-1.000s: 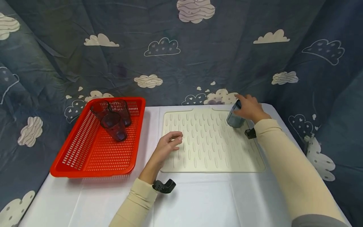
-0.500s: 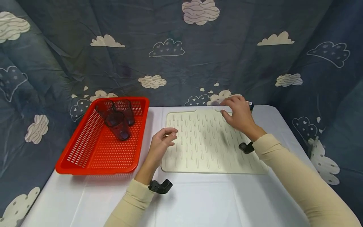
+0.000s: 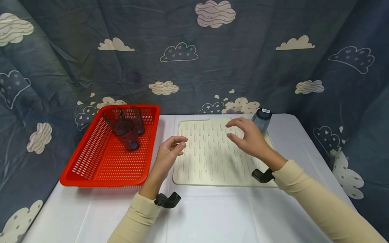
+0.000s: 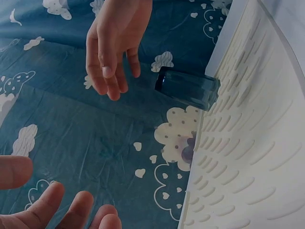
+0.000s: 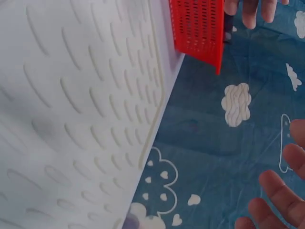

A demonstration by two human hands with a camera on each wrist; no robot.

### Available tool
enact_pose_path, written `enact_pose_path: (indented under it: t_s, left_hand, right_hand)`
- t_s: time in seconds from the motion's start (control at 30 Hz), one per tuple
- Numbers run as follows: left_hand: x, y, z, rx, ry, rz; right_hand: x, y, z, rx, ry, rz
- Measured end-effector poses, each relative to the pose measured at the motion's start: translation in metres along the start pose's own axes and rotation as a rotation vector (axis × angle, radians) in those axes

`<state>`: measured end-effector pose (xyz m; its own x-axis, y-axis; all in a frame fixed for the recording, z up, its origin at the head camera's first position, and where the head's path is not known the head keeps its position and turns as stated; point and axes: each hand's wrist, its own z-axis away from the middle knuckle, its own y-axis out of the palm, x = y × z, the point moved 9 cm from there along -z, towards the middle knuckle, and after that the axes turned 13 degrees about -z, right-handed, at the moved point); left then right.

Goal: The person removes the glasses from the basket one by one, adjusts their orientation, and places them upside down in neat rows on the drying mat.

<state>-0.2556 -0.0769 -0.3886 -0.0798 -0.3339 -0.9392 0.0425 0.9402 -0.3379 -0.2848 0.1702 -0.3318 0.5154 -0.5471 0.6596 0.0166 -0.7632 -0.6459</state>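
Note:
A dark bluish drinking glass [image 3: 262, 120] stands upside down at the far right corner of the cream ribbed drying mat [image 3: 212, 152], a label on its upturned base. My right hand [image 3: 250, 136] hovers over the mat in front of that glass, fingers apart and holding nothing. Over the mat's left edge is my left hand [image 3: 169, 152], its fingers loosely bent with nothing in them. The left wrist view shows the glass [image 4: 188, 88] resting rim down on the mat. Three purplish glasses [image 3: 127, 135] stand together in the red basket [image 3: 103, 179].
The basket is at the left of the table, which has a white cloth [image 3: 212, 216]. A dark curtain with cloud prints [image 3: 182, 74] hangs behind the table and at both sides. Each wrist wears a black camera mount [image 3: 167, 199].
My right hand has let go of the glass, now upside down on the mat's far right corner, and has moved left and nearer. My left hand has drifted slightly left.

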Motion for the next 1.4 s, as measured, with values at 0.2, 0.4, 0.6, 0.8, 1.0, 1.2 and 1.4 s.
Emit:
enact_pose_path:
  t_s: [0.2, 0.4, 0.6, 0.8, 1.0, 1.2, 1.4]
  left_hand:
    - [0.001, 0.001, 0.0, 0.009, -0.012, 0.001]
    - [-0.006, -0.009, 0.003, 0.034, -0.025, -0.069]
    - [-0.025, -0.034, 0.008, 0.097, -0.006, -0.251]
    - [-0.035, -0.068, 0.006, 0.159, -0.02, -0.489]
    - [-0.043, -0.108, -0.013, 0.165, 0.007, -0.685]
    - [-0.033, -0.144, -0.033, 0.156, -0.043, -0.807]
    - [-0.012, -0.172, -0.052, 0.089, -0.058, -0.898]
  right_hand:
    - [-0.004, 0.003, 0.007, 0.009, 0.061, -0.031]
    - [-0.011, 0.008, 0.015, 0.021, 0.144, -0.095]
    - [-0.015, 0.017, 0.02, 0.028, 0.195, -0.171]
    - [-0.017, 0.038, 0.024, 0.097, 0.245, -0.223]
    - [-0.018, 0.048, 0.026, 0.101, 0.249, -0.26]
    - [-0.024, 0.054, 0.026, 0.098, 0.279, -0.332]
    - [-0.035, 0.062, 0.025, 0.061, 0.35, -0.427]
